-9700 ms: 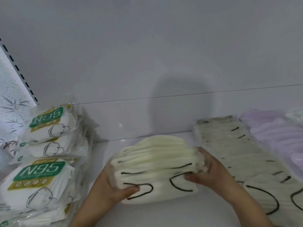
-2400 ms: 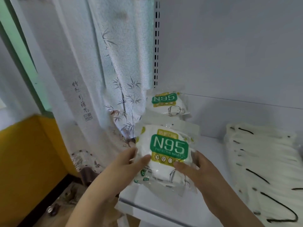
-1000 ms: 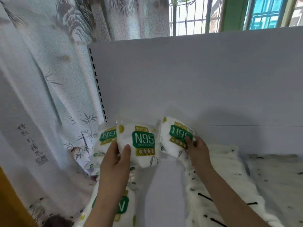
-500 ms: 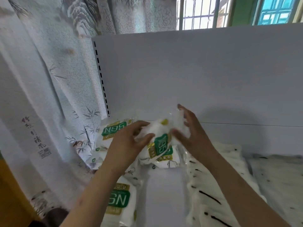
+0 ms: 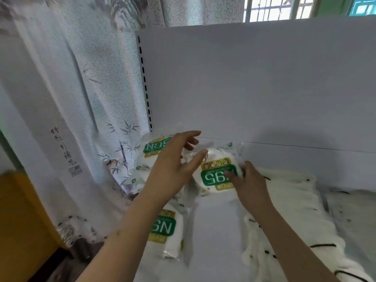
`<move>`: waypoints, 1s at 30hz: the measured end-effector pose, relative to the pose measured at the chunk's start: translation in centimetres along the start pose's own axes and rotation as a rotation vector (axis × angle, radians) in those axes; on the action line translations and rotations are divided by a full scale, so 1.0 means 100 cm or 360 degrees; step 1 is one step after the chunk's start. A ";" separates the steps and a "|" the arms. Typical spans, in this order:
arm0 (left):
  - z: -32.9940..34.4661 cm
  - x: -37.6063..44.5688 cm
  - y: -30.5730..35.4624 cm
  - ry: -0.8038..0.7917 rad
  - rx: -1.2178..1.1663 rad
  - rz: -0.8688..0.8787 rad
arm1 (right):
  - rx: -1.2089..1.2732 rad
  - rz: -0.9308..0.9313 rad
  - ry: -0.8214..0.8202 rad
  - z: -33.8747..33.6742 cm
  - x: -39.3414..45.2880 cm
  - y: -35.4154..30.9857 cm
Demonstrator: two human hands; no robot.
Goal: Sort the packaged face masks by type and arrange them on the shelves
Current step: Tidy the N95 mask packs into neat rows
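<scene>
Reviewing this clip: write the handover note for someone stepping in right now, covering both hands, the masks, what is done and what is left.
Left hand: open, fingers spread, hovering by the N95 packs.
Right hand: fingers resting on an inverted N95 pack near the shelf back.
More N95 packs sit at back left and front left. Cream masks with black ear loops lie in a row to the right.
Done: types grouped on the shelf.
Left: settle this pack and tidy the N95 group.

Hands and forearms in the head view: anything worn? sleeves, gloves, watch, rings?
Nothing worn that shows. The left hand and right hand are bare, with no gloves, and no rings can be made out, though the frame is slightly blurred. Both forearms are bare down to the bottom edge of the picture: no sleeve cuffs, watch or wristband in view. Nails look short and unpainted.
</scene>
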State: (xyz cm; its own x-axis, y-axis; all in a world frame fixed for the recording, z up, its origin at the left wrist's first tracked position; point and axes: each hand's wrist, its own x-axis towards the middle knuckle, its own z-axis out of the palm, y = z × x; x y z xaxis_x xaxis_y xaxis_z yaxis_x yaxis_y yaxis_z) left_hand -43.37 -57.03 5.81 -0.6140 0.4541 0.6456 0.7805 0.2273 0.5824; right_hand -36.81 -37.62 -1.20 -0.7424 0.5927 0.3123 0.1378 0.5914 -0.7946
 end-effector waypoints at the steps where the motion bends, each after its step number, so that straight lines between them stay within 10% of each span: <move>1: -0.009 -0.015 -0.002 0.0162 -0.0043 -0.0061 | -0.0095 0.0110 -0.0021 0.010 -0.001 0.006; 4: -0.030 -0.065 -0.026 0.0302 0.0189 -0.0433 | -0.1093 0.0173 0.0109 0.033 -0.012 0.022; 8: -0.043 -0.114 -0.069 -0.0242 0.0887 -0.1285 | -0.0711 -0.0269 0.0611 0.036 -0.043 0.000; 14: -0.043 -0.136 -0.059 -0.0306 0.0546 -0.1242 | -0.0117 -0.0279 -0.0916 0.086 -0.087 -0.019; 23: -0.051 -0.130 -0.047 -0.0084 -0.0619 -0.1209 | 0.0575 0.0247 -0.1267 0.026 -0.080 -0.037; 30: -0.017 -0.119 -0.003 0.0846 -0.0537 -0.1199 | 0.1450 0.0590 -0.0423 0.005 -0.084 -0.008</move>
State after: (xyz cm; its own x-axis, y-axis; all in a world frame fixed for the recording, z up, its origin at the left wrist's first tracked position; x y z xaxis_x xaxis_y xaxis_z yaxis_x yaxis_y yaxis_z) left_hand -36.55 -63.97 -1.19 -0.9751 -0.1743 0.1373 0.1389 0.0030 0.9903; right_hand -31.05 -43.36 -3.43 -0.8913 0.4476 -0.0720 -0.0802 -0.3120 -0.9467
